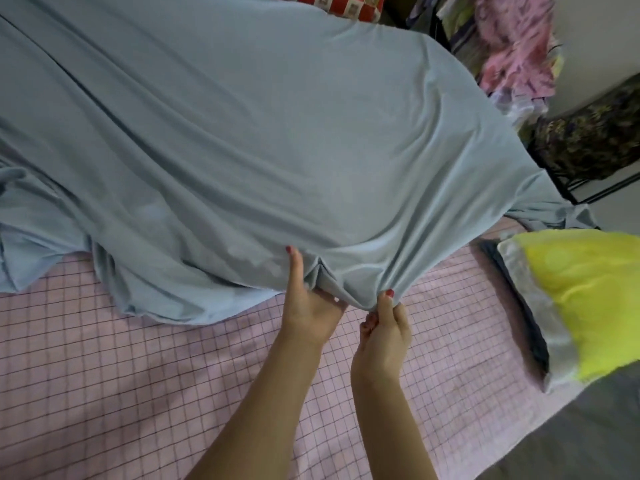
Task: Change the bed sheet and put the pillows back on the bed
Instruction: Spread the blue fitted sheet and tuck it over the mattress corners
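A light blue sheet [242, 133] billows over most of the bed and hides its far part. Under it lies a pink checked sheet [121, 375] on the mattress. My left hand [306, 306] grips the blue sheet's near edge, thumb on top and fingers underneath. Just to its right, my right hand [384, 327] pinches the same edge between thumb and curled fingers. The fabric bunches into folds between the two hands. A yellow pillow [588, 306] with a pale satin border lies at the bed's right side.
A red and white checked cushion [346, 5] peeks out at the top. Pink and patterned clothes [516, 46] pile up at the upper right, by a dark floral seat [588, 133] on a black frame. Grey fabric [571, 438] lies at the lower right.
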